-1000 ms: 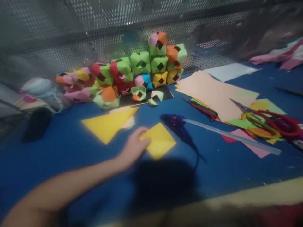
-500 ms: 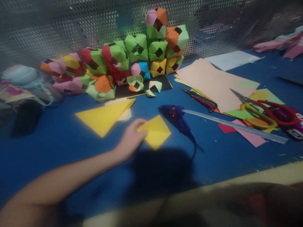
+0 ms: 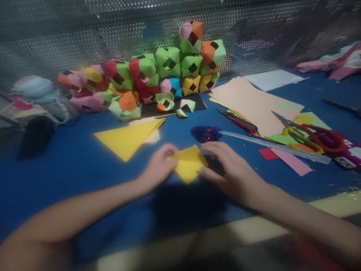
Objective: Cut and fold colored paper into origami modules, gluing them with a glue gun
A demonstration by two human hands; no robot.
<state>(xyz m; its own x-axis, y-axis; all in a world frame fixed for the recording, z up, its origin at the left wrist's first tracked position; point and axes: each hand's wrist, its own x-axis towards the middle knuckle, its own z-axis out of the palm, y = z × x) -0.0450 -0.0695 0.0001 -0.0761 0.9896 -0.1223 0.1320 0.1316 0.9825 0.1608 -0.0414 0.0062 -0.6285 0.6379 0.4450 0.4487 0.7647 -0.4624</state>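
My left hand (image 3: pixel 159 165) pinches the left corner of a small folded yellow paper square (image 3: pixel 189 163) between thumb and fingers. At the paper's right corner is my right hand (image 3: pixel 237 173), its thumb and fingers apart around the edge; whether the tips touch the paper is hard to tell. A larger yellow paper triangle (image 3: pixel 126 139) lies to the left, over a few pale paper pieces (image 3: pixel 152 137). Just beyond my right hand rests a blue glue gun (image 3: pixel 205 133) with a lit red light and a long glue stick (image 3: pixel 270 145); the hand hides its handle.
Along the perforated metal panel (image 3: pixel 124 34) stand several stacked origami paper balls (image 3: pixel 169 62). On the right lie paper sheets (image 3: pixel 256 103), red-handled scissors (image 3: pixel 332 139), other scissors (image 3: pixel 239 122) and paper scraps (image 3: pixel 291 160). A dark phone-like object (image 3: pixel 36 135) is at the left.
My right hand has come in from the right to the yellow square's right corner, covering the glue gun's handle. My left hand keeps its hold. The view has shifted slightly.
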